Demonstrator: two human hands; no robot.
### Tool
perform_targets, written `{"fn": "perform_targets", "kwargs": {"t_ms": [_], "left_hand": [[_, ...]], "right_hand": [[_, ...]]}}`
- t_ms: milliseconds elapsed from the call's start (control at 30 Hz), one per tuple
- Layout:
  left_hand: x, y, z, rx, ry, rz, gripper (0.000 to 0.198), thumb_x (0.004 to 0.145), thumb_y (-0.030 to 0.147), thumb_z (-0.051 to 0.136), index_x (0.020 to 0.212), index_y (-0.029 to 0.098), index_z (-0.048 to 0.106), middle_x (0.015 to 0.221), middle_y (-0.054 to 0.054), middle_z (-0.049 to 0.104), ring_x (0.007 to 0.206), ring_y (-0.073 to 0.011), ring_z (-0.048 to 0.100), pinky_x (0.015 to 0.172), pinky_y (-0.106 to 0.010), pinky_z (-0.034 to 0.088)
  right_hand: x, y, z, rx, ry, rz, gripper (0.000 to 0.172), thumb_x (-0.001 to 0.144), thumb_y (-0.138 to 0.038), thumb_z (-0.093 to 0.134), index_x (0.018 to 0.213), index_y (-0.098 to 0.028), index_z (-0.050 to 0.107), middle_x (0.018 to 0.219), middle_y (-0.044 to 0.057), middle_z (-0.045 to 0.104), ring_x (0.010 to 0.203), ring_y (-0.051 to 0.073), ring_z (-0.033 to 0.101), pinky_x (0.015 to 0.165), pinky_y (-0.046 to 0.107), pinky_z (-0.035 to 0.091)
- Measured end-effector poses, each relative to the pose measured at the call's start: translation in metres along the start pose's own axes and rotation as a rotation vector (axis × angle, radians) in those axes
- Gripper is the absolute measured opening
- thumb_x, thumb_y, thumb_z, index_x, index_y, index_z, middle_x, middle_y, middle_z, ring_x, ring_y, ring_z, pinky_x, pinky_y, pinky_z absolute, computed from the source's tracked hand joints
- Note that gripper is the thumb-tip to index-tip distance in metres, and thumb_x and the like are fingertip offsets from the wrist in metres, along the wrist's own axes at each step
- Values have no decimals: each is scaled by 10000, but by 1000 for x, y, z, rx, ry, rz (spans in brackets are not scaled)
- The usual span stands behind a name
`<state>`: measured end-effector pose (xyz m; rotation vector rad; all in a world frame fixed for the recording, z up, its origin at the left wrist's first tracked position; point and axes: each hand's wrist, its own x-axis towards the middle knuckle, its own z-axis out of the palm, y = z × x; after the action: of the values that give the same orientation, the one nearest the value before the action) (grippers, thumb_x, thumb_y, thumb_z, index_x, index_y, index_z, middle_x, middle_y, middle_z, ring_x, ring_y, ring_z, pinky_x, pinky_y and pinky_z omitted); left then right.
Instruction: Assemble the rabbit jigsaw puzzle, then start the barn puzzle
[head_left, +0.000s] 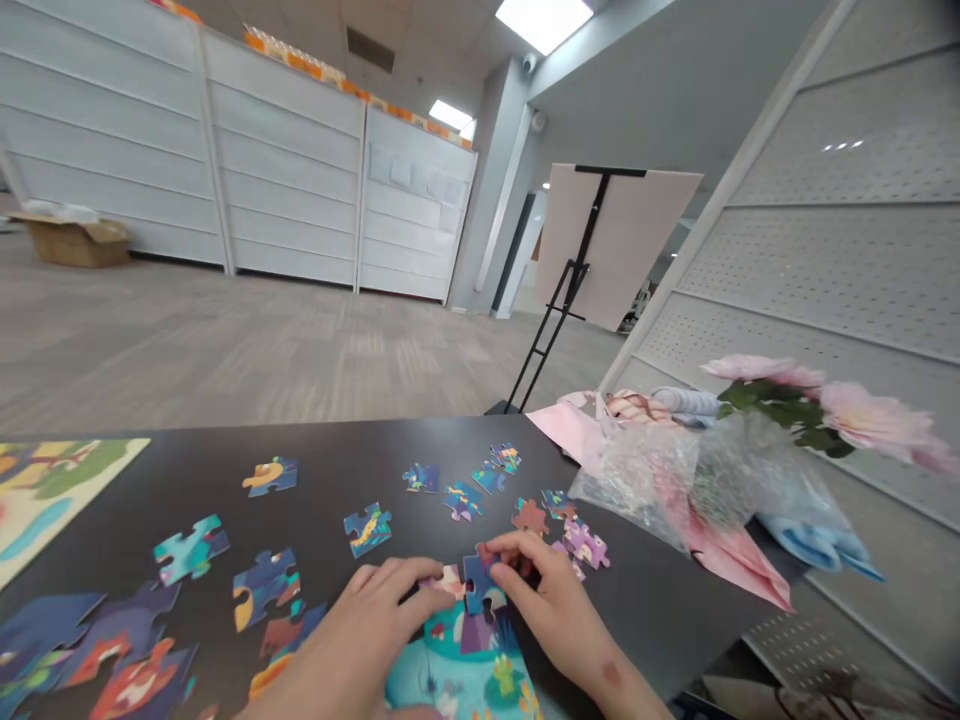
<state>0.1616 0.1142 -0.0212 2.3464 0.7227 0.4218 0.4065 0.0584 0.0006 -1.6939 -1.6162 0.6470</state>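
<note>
My right hand (544,595) pinches a dark blue jigsaw puzzle piece (474,582) between thumb and fingers, above the upper edge of a joined puzzle section (450,680) with a turquoise pond and a frog. Close on its left, my left hand (386,620) has its thumb and index finger closed at a pinkish-white puzzle piece (451,580). The fingers partly cover that piece, and whether it is joined to the section I cannot tell. Beyond my right hand lie a brown piece (530,517) and a purple piece (586,543).
Several loose pieces, such as a teal one (190,550), lie on the black table (322,445). More dark blue pieces (124,640) are at lower left, beside a picture board (67,490). Plastic-wrapped flowers (870,415) and folded cloths (825,545) stand at the right.
</note>
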Motion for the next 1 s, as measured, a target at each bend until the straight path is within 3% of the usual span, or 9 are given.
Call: {"fn": "perform_targets", "kwargs": {"t_ms": [100, 200, 400, 533, 667, 867, 1000], "left_hand": [[-7, 0, -14, -72, 110, -35, 776, 683, 182, 740, 1400, 379, 518, 1491, -42, 510, 1340, -346, 477, 1130, -514, 374], [-9, -13, -32, -67, 180, -29, 677, 725, 84, 587, 1353, 336, 546, 1376, -38, 602, 1285, -301, 531, 1125, -489, 392], [-6, -35, -58, -36, 281, -78, 506, 781, 41, 476, 1224, 248, 607, 1195, -47, 664, 1128, -240, 607, 1023, -406, 452], [-9, -22, -62, -70, 203, -47, 304, 821, 142, 588, 1099, 249, 651, 1037, -10, 682, 987, -214, 623, 904, -334, 468], [-10, -12, -60, -72, 108, -29, 314, 731, 134, 689, 1018, 261, 672, 930, 25, 642, 870, -186, 606, 806, -290, 441], [-9, -15, -55, -63, 89, -61, 350, 727, 134, 699, 1050, 266, 669, 953, 17, 629, 878, -199, 588, 800, -299, 430], [-10, -15, -55, -57, 85, -75, 381, 723, 139, 718, 1075, 272, 662, 975, 18, 634, 860, -194, 582, 797, -304, 436]], "right_hand": [[-2, 0, -3, 177, 45, 36, 266, 902, -438, 598, 935, -210, 731, 883, 48, 743, 763, 189, 645, 707, 298, 494], [-1, -7, 0, 350, 24, 77, 321, 835, -507, 665, 823, -189, 701, 732, 32, 711, 652, 168, 622, 621, 273, 478], [15, -49, 35, 289, -211, 36, 138, 813, -290, 660, 759, -178, 721, 603, -24, 635, 530, 103, 511, 524, 218, 377], [28, -61, 59, 192, -250, -12, 112, 792, -174, 636, 755, -192, 739, 622, -28, 645, 551, 107, 534, 533, 215, 380], [30, -53, 65, 39, -199, -91, 122, 794, -158, 662, 780, -223, 765, 747, -4, 664, 694, 140, 602, 623, 233, 431], [37, -55, 59, -20, -184, -143, 142, 893, -228, 607, 832, -230, 735, 816, 5, 670, 740, 153, 602, 677, 257, 452], [26, -62, 40, 240, -66, -172, 189, 983, -346, 540, 947, -232, 687, 909, 35, 711, 830, 179, 637, 733, 291, 491]]}}
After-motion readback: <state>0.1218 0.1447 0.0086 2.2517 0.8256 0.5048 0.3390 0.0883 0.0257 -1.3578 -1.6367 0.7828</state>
